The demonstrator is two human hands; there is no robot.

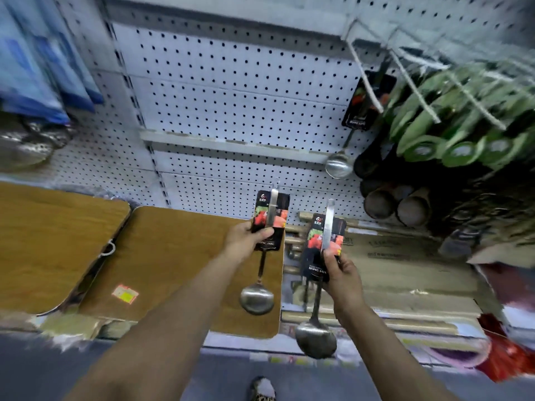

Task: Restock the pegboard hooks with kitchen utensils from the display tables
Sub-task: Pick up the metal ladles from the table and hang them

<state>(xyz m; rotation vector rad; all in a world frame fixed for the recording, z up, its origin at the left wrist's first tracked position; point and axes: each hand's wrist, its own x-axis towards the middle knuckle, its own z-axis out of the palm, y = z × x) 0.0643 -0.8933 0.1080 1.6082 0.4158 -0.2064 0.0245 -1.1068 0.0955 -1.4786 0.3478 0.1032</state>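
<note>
Holding 2 carded ladles, 1 per hand, both hanging bowl-down with long axes near vertical. Right hand point(341, 273) pinching the right ladle point(317, 337) by the lower part of its black card, handle tip pointing up toward the board. Left hand point(246, 235) gripping the left ladle point(257, 298) around the card, fingers curled over the front, reaching further forward than the right. Hanging over the wooden cutting boards point(173, 256) and, on the right, flat cardboard cartons point(405, 273). Rising behind both: the pegboard point(231, 96), directly ahead and above the hands. Appearing just above the left ladle's handle tip: a thin hook point(278, 180), faint and hard to confirm. Hanging already at upper right: 1 matching ladle point(340, 166) beside green-carded goods point(463, 131). Judging the left hand nearer the likely target. Smearing heavily at frame edges; hook ends at upper right and card hang-holes not making out clearly.
</note>
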